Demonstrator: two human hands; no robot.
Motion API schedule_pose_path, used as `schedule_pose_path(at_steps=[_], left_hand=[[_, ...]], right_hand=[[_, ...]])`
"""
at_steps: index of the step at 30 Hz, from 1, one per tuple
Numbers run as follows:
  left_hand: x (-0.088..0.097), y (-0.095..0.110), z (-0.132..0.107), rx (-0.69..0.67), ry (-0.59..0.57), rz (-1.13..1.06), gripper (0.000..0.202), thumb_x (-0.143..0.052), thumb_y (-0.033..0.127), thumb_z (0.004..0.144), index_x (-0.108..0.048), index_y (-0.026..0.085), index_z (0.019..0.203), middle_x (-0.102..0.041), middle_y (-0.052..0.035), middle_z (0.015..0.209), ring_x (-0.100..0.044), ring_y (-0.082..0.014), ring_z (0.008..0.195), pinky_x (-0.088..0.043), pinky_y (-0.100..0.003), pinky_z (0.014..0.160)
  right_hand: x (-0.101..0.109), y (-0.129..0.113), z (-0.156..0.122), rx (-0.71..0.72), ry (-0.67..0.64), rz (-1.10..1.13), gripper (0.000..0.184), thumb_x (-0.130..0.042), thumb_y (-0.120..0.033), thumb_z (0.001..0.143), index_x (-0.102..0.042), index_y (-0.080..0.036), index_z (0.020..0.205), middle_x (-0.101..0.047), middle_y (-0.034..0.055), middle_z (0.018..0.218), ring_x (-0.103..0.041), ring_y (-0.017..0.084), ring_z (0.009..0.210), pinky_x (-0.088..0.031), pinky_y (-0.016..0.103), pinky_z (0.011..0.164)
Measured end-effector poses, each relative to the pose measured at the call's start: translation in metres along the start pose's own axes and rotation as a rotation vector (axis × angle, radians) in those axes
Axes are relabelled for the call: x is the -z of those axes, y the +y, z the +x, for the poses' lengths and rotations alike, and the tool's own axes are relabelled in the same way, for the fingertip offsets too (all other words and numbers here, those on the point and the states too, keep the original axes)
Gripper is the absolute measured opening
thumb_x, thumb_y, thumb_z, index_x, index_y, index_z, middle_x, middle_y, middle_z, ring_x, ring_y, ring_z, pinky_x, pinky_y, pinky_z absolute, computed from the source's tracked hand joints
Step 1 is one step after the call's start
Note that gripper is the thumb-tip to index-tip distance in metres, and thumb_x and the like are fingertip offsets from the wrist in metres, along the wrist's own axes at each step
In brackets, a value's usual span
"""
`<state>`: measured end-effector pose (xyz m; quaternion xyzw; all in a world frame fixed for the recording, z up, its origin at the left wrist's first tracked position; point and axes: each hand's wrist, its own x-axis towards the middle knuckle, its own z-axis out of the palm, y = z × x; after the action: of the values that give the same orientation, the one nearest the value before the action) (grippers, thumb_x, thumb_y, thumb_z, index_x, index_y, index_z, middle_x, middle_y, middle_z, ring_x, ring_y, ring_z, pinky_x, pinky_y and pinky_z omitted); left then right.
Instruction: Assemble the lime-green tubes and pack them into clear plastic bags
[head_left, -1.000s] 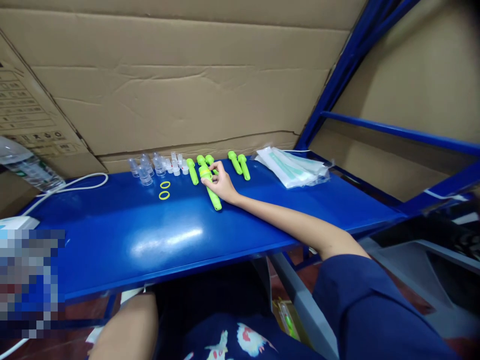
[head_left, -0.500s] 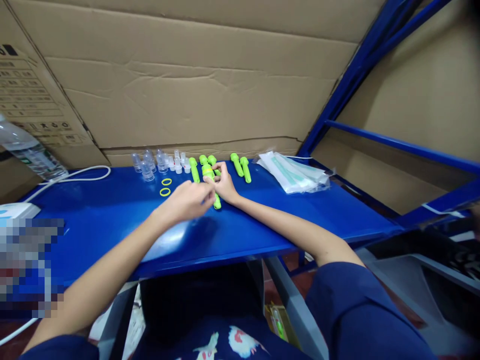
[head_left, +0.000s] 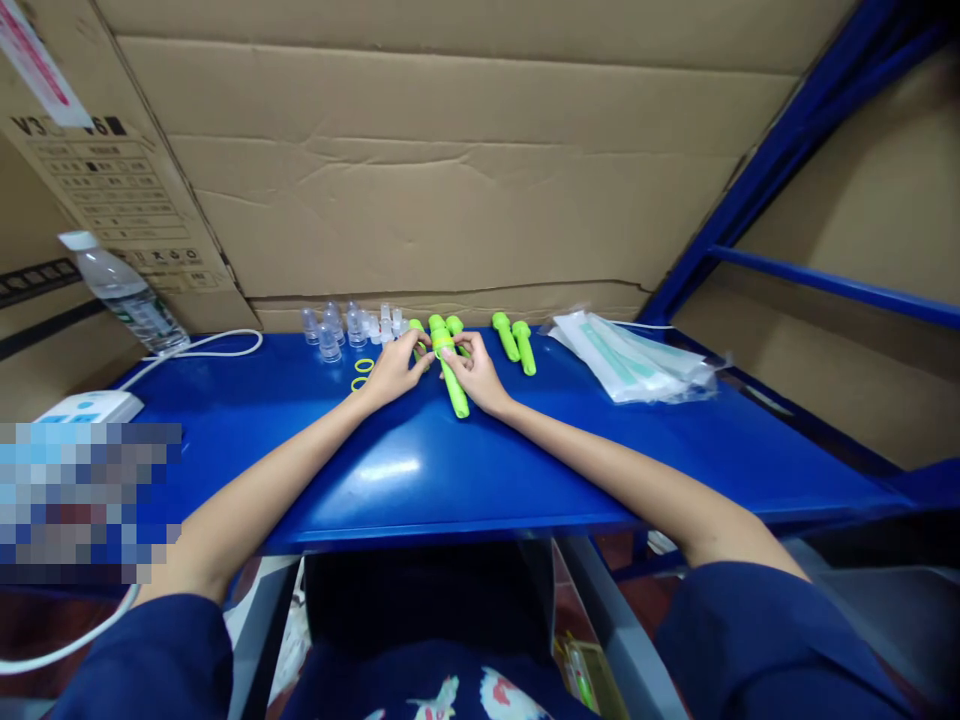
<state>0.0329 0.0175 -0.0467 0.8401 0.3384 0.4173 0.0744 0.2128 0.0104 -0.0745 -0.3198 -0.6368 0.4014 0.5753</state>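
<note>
your right hand is clamped on the green tube, left of the bags; hold it steady, far end free for your left hand just beside, whose grip i cannot tell

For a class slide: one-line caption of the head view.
At a blue table, the right hand holds a green handle, the left hand beside its head.

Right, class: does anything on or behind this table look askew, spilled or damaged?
No spill shows. The cardboard behind the table is creased, with wrinkles running across it. The bottle at far left looks tilted, but the cardboard beside it slants too, so that may just be the lens.
</note>
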Motion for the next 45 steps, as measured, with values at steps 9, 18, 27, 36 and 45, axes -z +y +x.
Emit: schedule_pose_path(at_steps=[9, 18, 27, 36, 45], left_hand=[[-0.009, 0.005, 0.001, 0.049, 0.149, -0.026, 0.016, -0.056, 0.02, 0.091, -0.051, 0.019, 0.106, -0.065, -0.006, 0.104, -0.064, -0.0173, 0.093, -0.05, -0.032, 0.088], [-0.009, 0.003, 0.007, 0.006, 0.121, -0.001, 0.015, -0.057, 0.017, 0.09, -0.053, 0.018, 0.104, -0.063, -0.0066, 0.103, -0.062, -0.0187, 0.094, -0.049, -0.034, 0.089], [-0.012, 0.001, 0.002, -0.025, 0.243, -0.034, 0.012, -0.059, 0.021, 0.092, -0.056, 0.019, 0.104, -0.064, -0.0044, 0.1, -0.062, -0.0175, 0.092, -0.048, -0.031, 0.085], [-0.007, 0.009, 0.002, -0.036, 0.281, -0.062, 0.011, -0.065, 0.029, 0.092, -0.06, 0.02, 0.095, -0.065, -0.0028, 0.093, -0.061, -0.0174, 0.088, -0.048, -0.031, 0.082], [-0.008, 0.006, 0.0, -0.005, 0.257, -0.103, 0.007, -0.066, 0.024, 0.09, -0.061, 0.019, 0.09, -0.067, -0.0024, 0.09, -0.062, -0.0165, 0.085, -0.049, -0.03, 0.08]], right_hand=[[-0.002, -0.003, -0.004, 0.03, -0.077, -0.062, 0.061, -0.073, -0.048, 0.08, -0.033, -0.028, 0.122, -0.064, -0.0014, 0.092, -0.064, 0.011, 0.052, -0.055, 0.025, 0.044], [0.001, -0.006, -0.003, 0.019, -0.098, -0.042, 0.056, -0.071, -0.04, 0.082, -0.027, -0.03, 0.115, -0.064, -0.0063, 0.082, -0.063, 0.013, 0.048, -0.055, 0.027, 0.043], [0.0, -0.001, -0.002, -0.014, -0.22, 0.109, 0.062, -0.078, -0.037, 0.077, -0.026, -0.029, 0.11, -0.066, -0.0059, 0.086, -0.068, 0.013, 0.051, -0.063, 0.03, 0.048], [-0.003, -0.011, -0.009, -0.075, -0.257, 0.097, 0.066, -0.081, -0.04, 0.076, -0.025, -0.029, 0.108, -0.066, -0.003, 0.085, -0.065, 0.015, 0.044, -0.061, 0.033, 0.041], [-0.001, -0.009, -0.009, -0.079, -0.253, 0.057, 0.061, -0.077, -0.033, 0.076, -0.024, -0.028, 0.106, -0.064, -0.0049, 0.084, -0.062, 0.012, 0.04, -0.058, 0.028, 0.037]])
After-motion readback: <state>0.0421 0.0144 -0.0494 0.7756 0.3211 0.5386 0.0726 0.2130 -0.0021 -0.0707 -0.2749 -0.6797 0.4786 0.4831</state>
